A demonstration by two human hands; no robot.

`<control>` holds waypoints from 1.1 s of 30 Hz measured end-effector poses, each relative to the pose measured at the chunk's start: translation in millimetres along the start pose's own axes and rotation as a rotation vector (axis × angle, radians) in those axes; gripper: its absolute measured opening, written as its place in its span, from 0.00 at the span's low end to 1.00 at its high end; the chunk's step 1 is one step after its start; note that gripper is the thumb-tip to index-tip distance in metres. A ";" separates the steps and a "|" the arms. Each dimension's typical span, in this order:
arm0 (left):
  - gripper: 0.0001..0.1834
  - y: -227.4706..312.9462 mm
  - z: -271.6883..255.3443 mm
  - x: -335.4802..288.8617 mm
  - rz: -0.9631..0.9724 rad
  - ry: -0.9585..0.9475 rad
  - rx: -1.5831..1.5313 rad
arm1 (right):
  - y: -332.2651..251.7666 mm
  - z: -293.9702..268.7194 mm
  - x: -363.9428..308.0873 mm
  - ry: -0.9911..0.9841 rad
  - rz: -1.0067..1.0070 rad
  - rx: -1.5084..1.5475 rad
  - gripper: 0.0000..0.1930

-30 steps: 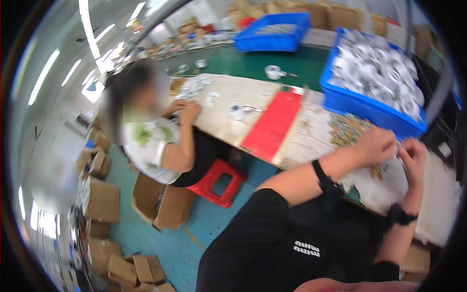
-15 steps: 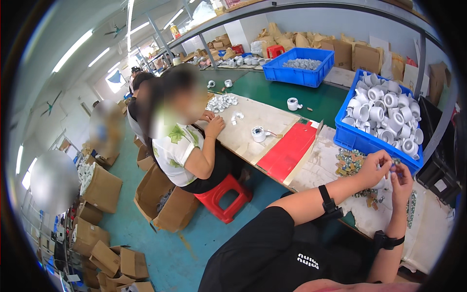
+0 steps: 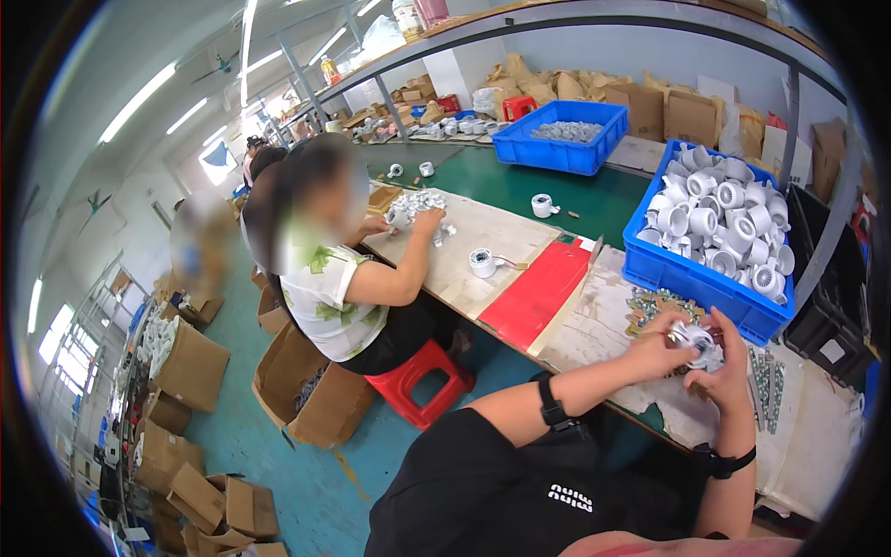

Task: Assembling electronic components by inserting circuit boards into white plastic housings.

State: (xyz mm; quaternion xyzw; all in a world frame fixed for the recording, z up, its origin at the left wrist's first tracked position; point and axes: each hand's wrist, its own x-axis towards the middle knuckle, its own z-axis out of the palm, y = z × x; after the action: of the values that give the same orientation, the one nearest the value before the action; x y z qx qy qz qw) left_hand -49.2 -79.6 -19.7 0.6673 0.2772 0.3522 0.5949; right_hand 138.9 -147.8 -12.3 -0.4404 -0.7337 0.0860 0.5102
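Between my two hands is a white round plastic housing (image 3: 694, 342) with a ribbed or open face. My left hand (image 3: 652, 351) has its fingers closed round the housing's near left side. On the other side my right hand (image 3: 726, 371) grips it with thumb and fingers. Small green circuit boards with tan parts (image 3: 650, 308) lie heaped on the worktable just beyond my left hand, partly hidden by it. Narrow strips of green boards (image 3: 768, 390) lie to the right of my right wrist.
A blue bin (image 3: 696, 283) full of white housings stands beyond my hands. Farther back is a blue crate (image 3: 557, 160) of small grey parts. A red sheet (image 3: 536, 295) covers part of the table. At left, a co-worker (image 3: 325, 297) sits on a red stool (image 3: 422, 382), handling white pieces.
My hands have come down and nearer, from pinching something small beside the bin to holding the white housing. The co-worker's hands have moved apart over the white pieces. The view has shifted slightly.
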 end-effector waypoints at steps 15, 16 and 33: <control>0.25 -65.7 -247.0 221.1 -0.225 0.803 0.209 | 11.4 -6.7 -0.7 0.235 0.231 -0.139 0.25; 0.28 -71.0 -227.9 237.4 -0.340 0.704 0.452 | 20.0 -12.9 -9.0 0.286 0.276 -0.139 0.25; 0.09 46.3 -82.2 210.4 0.763 0.489 0.600 | 106.5 -413.7 -223.4 0.303 1.360 -1.508 0.41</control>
State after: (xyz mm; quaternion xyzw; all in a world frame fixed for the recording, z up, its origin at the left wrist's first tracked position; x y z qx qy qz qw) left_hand 8.7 129.2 59.2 0.7594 0.2339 0.5938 0.1264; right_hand 559.9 -381.8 -31.7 -0.9753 -0.1198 -0.1829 0.0314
